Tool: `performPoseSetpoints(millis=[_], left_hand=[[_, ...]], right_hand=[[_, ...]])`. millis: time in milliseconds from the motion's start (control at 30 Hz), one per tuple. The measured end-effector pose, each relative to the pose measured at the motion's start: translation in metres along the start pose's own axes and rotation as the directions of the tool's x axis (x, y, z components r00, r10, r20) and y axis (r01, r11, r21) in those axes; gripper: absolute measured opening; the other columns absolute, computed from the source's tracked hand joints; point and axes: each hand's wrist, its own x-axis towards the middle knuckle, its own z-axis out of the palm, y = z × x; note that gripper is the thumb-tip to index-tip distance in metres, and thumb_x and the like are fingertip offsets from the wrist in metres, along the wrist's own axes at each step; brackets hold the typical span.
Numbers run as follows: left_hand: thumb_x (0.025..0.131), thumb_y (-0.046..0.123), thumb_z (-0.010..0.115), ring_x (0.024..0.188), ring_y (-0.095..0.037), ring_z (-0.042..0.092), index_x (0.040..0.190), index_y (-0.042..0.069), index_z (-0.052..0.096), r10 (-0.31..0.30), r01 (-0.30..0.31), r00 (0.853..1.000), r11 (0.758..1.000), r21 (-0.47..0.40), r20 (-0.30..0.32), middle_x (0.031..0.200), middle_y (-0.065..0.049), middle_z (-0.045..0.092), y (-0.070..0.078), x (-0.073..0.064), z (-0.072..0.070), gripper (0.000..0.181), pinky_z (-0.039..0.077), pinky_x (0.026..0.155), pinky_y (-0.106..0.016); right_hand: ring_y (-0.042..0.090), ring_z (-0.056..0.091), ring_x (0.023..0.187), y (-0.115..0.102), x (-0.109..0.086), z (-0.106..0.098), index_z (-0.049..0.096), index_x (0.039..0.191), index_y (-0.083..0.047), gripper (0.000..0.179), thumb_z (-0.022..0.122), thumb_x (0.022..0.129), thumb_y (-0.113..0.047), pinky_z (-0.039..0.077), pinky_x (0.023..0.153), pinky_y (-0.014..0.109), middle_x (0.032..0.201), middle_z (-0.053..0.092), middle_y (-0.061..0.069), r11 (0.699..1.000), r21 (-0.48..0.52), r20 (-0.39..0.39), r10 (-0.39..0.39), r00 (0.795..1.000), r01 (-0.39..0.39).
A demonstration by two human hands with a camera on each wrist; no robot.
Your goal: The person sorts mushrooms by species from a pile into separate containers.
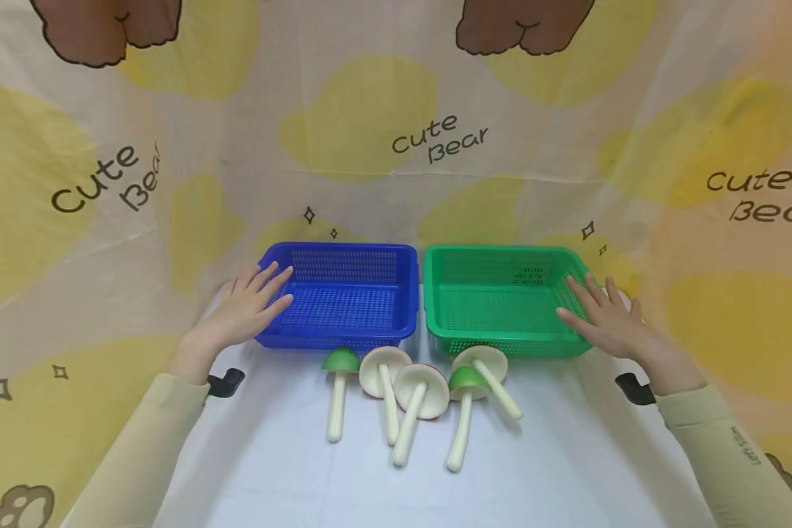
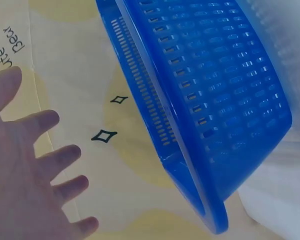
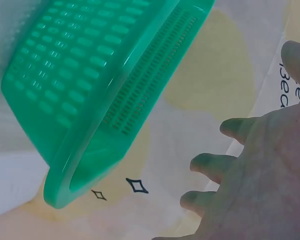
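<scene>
My left hand (image 1: 247, 304) has its fingers spread at the left end of a blue plastic basket (image 1: 405, 323) and holds nothing. In the left wrist view, a gap shows between the fingers and the blue basket's rim (image 2: 172, 115). Opposite it, my right hand (image 1: 610, 319) is spread too, beside the right end of a green plastic basket (image 1: 435, 315). Its fingers stand apart from the green rim (image 3: 97, 115) in the right wrist view. In front of the baskets lie several toy mushrooms: a green-capped one (image 1: 336, 400), a pale-undersided pair (image 1: 409, 425), another green-capped one (image 1: 462, 418) and one leaning right (image 1: 501, 389).
The two baskets stand side by side with a narrow gap between them. A white cloth (image 1: 369, 499) covers the table. Behind hangs a yellow-patterned curtain (image 1: 369, 117) with printed lettering. Black wrist straps (image 1: 226, 383) show at both cuffs.
</scene>
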Motion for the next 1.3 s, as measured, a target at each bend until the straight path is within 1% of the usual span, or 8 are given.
performPoseSetpoints(millis=[167,333,467,633,833,933,1033,1300], left_hand=[[0.098,0.048,0.04,0.141,-0.047,0.017,0.151,0.015,0.027,0.051,-0.05,0.994,0.999,0.005,-0.093,0.155,-0.019,0.024,-0.002,-0.003,0.001,0.063,0.009,0.111,-0.068],[0.094,0.041,0.055,0.134,-0.046,0.034,0.145,0.009,0.039,0.12,-0.124,0.97,0.992,-0.006,-0.21,0.147,-0.02,0.039,-0.009,-0.004,0.003,0.063,0.026,0.107,-0.064],[0.087,0.034,0.067,0.128,-0.043,0.042,0.141,0.006,0.044,0.118,-0.147,0.956,0.985,-0.087,-0.269,0.142,-0.02,0.046,-0.019,-0.007,0.007,0.064,0.032,0.106,-0.058],[0.083,0.032,0.073,0.125,-0.041,0.045,0.137,0.005,0.049,0.089,-0.144,0.95,0.975,-0.167,-0.301,0.136,-0.019,0.053,-0.029,-0.015,0.01,0.065,0.035,0.103,-0.057],[0.082,0.039,0.073,0.133,-0.04,0.037,0.139,0.008,0.047,-0.055,-0.024,0.968,0.951,-0.309,-0.245,0.141,-0.016,0.048,-0.037,-0.022,0.015,0.07,0.03,0.107,-0.06],[0.081,0.04,0.073,0.135,-0.039,0.035,0.139,0.008,0.047,-0.116,0.029,0.967,0.934,-0.356,-0.226,0.143,-0.016,0.047,-0.045,-0.026,0.019,0.071,0.029,0.107,-0.061],[0.081,0.041,0.074,0.134,-0.042,0.036,0.138,0.007,0.047,-0.139,0.051,0.965,0.93,-0.363,-0.221,0.142,-0.017,0.047,-0.051,-0.032,0.021,0.072,0.029,0.106,-0.064],[0.083,0.044,0.071,0.133,-0.046,0.035,0.139,0.006,0.045,-0.15,0.069,0.966,0.936,-0.347,-0.213,0.142,-0.021,0.045,-0.062,-0.04,0.028,0.073,0.028,0.103,-0.066]], right_hand=[[0.049,-0.018,0.139,-0.004,-0.002,0.001,-0.004,0.152,-0.007,0.082,0.033,0.098,-0.055,-0.003,0.099,0.079,0.156,-0.008,0.026,0.999,0.034,0.002,-0.012,1.0,0.012],[0.045,-0.012,0.143,-0.008,-0.007,0.001,-0.001,0.151,0.0,0.085,0.044,0.098,-0.048,0.005,0.107,0.072,0.157,-0.003,0.026,0.989,0.122,-0.055,-0.072,0.996,0.078],[0.047,0.007,0.143,-0.016,-0.011,0.008,0.006,0.152,-0.002,0.086,0.054,0.094,-0.044,0.017,0.108,0.068,0.156,0.01,0.026,0.971,0.202,-0.14,-0.101,0.985,0.129],[0.052,0.037,0.128,-0.034,-0.021,0.026,0.028,0.148,-0.004,0.073,0.061,0.092,-0.037,0.035,0.098,0.066,0.147,0.034,0.027,0.956,0.248,-0.296,-0.08,0.952,0.158],[0.04,0.051,0.122,-0.053,-0.033,0.049,0.044,0.14,-0.006,0.058,0.064,0.091,-0.029,0.049,0.095,0.043,0.14,0.049,0.018,0.897,0.39,-0.376,-0.05,0.925,0.207],[0.023,0.055,0.121,-0.062,-0.037,0.06,0.048,0.137,-0.006,0.052,0.063,0.092,-0.028,0.051,0.091,0.019,0.135,0.055,0.014,0.852,0.482,-0.352,-0.027,0.936,0.205],[0.016,0.06,0.115,-0.072,-0.042,0.07,0.051,0.134,-0.007,0.051,0.063,0.091,-0.032,0.048,0.085,0.008,0.128,0.061,0.012,0.808,0.565,-0.289,0.007,0.957,0.165],[0.023,0.068,0.101,-0.092,-0.051,0.093,0.057,0.128,-0.005,0.052,0.067,0.087,-0.035,0.057,0.079,0.026,0.114,0.068,0.012,0.742,0.67,-0.114,0.071,0.991,0.024]])
